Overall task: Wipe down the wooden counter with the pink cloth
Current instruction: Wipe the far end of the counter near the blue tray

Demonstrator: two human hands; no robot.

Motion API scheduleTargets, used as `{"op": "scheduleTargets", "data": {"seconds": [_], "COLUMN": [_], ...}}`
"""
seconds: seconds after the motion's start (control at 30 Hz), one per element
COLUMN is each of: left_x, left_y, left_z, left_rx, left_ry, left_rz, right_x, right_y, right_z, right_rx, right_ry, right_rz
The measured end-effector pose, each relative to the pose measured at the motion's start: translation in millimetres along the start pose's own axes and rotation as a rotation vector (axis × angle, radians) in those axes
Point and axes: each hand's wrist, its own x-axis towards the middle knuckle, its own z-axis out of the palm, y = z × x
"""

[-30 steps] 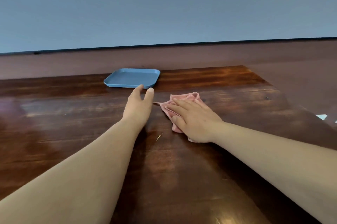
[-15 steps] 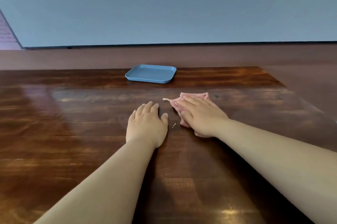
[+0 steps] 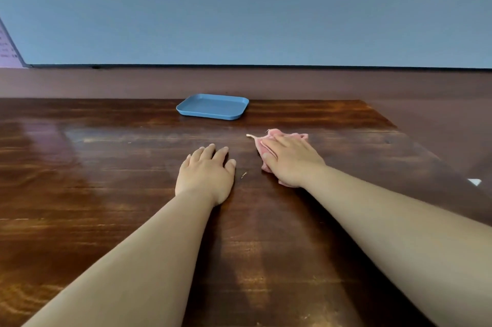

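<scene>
the right hand (image 3: pixel 290 160) lay flat with straight fingers pressing the pink cloth (image 3: pixel 269 140) onto the wooden counter (image 3: pixel 106 180). the left hand (image 3: pixel 206 175) rested palm down on the bare wood just beside it, holding nothing. a blue tray (image 3: pixel 213 106) sat farther back.

Even, soft daylight, moderately bright. Glossy counter (image 3: pixel 106 167) shows broad pale glare at left and a small hot spot at bottom centre. Soft shadows lie beside both forearms. Sharp focus in the middle; wide-angle bend curves the far wall line and stretches the lower corners.
</scene>
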Motion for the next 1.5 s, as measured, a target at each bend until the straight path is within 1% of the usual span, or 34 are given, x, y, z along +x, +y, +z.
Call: {"op": "scheduleTargets", "data": {"seconds": [0.07,0.17,0.23,0.27,0.3,0.37,0.4,0.43,0.47,0.53,0.57,0.63,0.7,0.73,0.77,0.8,0.87,0.9,0.97,1.03,1.13,1.17,1.2,1.27,1.33,1.37,1.43,1.5], "left_x": [-0.1,-0.2,-0.5,-0.5,-0.7,-0.4,0.3,0.2,-0.1,-0.7,-0.1,3.4,9.0,11.4,14.2,14.9,11.0,8.2,5.8,6.0,4.2,4.1,3.2,4.2,5.2,5.9,5.7,3.7], "left_y": [0.1,0.5,1.6,1.3,1.5,3.1,3.9,4.8,5.8,8.5,11.9,24.1,46.4,60.0,75.1,86.4,107.1,112.2,115.1,113.1,113.2,113.6,113.5,113.1,112.0,111.6,110.5,110.5], "left_z": [-0.6,-3.1,-3.7,-4.1,-4.1,-6.2,-7.9,-9.2,-10.1,-10.8,-13.7,-22.5,-30.9,-32.4,-31.5,-27.2,-12.8,-4.6,9.5,17.9,19.4,18.8,19.2,20.4,23.1,23.8,24.3,23.2], "left_rx": [0.005,0.010,0.020,0.023,0.023,0.024,0.025,0.028,0.032,0.032,0.039,0.131,0.258,0.263,0.224,0.159,0.044,0.010,-0.036,-0.033,-0.015,-0.012,-0.008,0.005,0.015,0.018,0.021,0.023], "left_ry": [-0.010,-0.027,-0.034,-0.041,-0.051,-0.060,-0.063,-0.073,-0.086,-0.111,-0.128,-0.171,-0.205,-0.194,-0.167,-0.139,-0.086,-0.073,-0.048,-0.015,-0.006,0.000,0.002,0.000,0.001,0.003,0.009,-0.003], "left_rz": [-0.002,0.000,-0.005,-0.007,-0.006,-0.012,-0.016,-0.016,-0.011,-0.008,-0.024,-0.097,-0.168,-0.191,-0.195,-0.185,-0.108,-0.072,-0.038,-0.044,-0.039,-0.034,-0.025,-0.013,-0.009,-0.010,-0.016,-0.012], "right_x": [-9.6,-45.1,-50.7,-46.1,-39.9,-26.5,-23.8,-26.5,-34.6,-55.5,-62.6,-58.7,-45.8,-39.8,-35.5,-35.7,-50.2,-62.0,-76.6,-64.3,-29.6,-22.4,-21.8,-36.2,-58.9,-64.8,-57.7,-37.9], "right_y": [-4.8,-2.0,9.4,13.3,15.1,12.0,9.0,7.7,10.0,23.8,34.3,52.8,56.2,52.7,50.7,48.8,54.9,60.4,75.7,88.8,90.4,87.9,86.4,89.3,98.3,104.3,114.0,113.2], "right_z": [4.8,9.9,2.4,-0.6,-2.1,-3.9,-4.1,-3.0,-1.0,0.5,-0.6,-2.1,-3.9,-4.6,-7.2,-8.3,-4.2,-0.3,-0.2,-2.6,-8.6,-9.9,-9.8,-5.5,-0.9,-1.6,-5.3,-6.2], "right_rx": [-0.010,0.038,0.091,0.095,0.084,0.017,-0.011,-0.028,-0.025,0.038,0.083,0.092,0.026,-0.018,-0.056,-0.068,-0.029,0.004,0.071,0.077,0.047,0.027,0.003,-0.025,0.030,0.080,0.074,0.039], "right_ry": [-0.014,-0.048,-0.073,-0.069,-0.050,-0.003,-0.003,-0.021,-0.039,-0.076,-0.086,-0.093,-0.060,-0.019,0.013,0.027,-0.013,-0.049,-0.062,-0.050,-0.015,-0.006,-0.002,-0.016,-0.037,-0.045,-0.042,0.008], "right_rz": [-0.032,-0.201,-0.264,-0.261,-0.213,-0.055,-0.016,-0.033,-0.093,-0.225,-0.247,-0.186,-0.042,0.012,0.025,0.005,-0.105,-0.156,-0.211,-0.171,0.037,0.076,0.078,-0.016,-0.145,-0.163,-0.149,-0.023]}}
